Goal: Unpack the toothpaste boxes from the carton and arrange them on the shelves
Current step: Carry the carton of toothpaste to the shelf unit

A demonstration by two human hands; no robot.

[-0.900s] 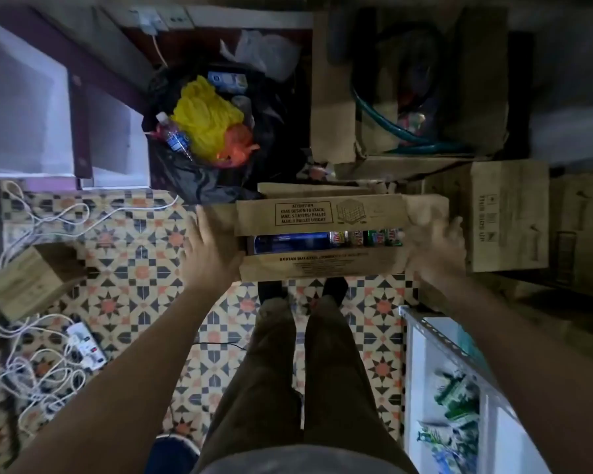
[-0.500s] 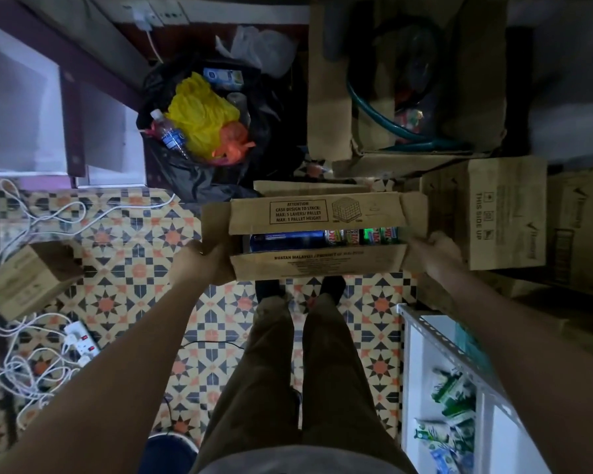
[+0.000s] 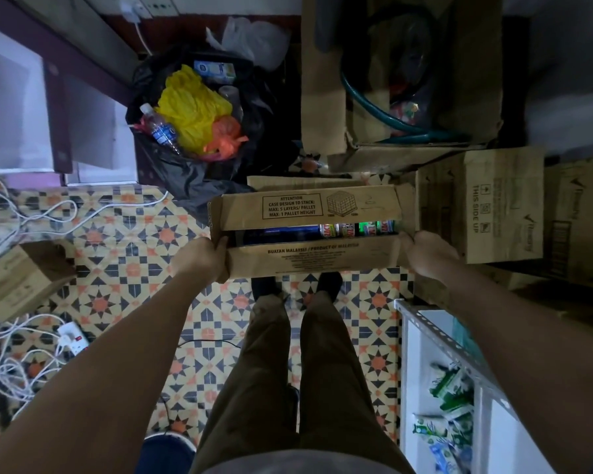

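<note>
1. Carton (image 3: 305, 234): brown cardboard, top flaps partly parted, held above the patterned tile floor (image 3: 117, 268) at about 12 o'clock from the person's feet; far flap printed with a stacking notice
2. Toothpaste boxes (image 3: 356, 230): visible through the gap between the flaps, packed in a row inside the carton; colourful ends toward 3 o'clock, a dark blue pack toward 9 o'clock
3. Left hand (image 3: 202, 258): at the carton's 9 o'clock end, fingers curled round its edge
4. Right hand (image 3: 425, 253): at the carton's 3 o'clock end, fingers wrapped round the corner
5. Black rubbish bag (image 3: 199, 131): at 11 o'clock from the carton, holding yellow plastic and a bottle
6. Second carton marked "THIS SIDE UP" (image 3: 486, 206): just beside the carton at 3 o'clock
7. White shelf unit (image 3: 442, 336): at 5 o'clock, green packets on it
8. Small cardboard box (image 3: 21, 282): at 9 o'clock, among white cables
</note>
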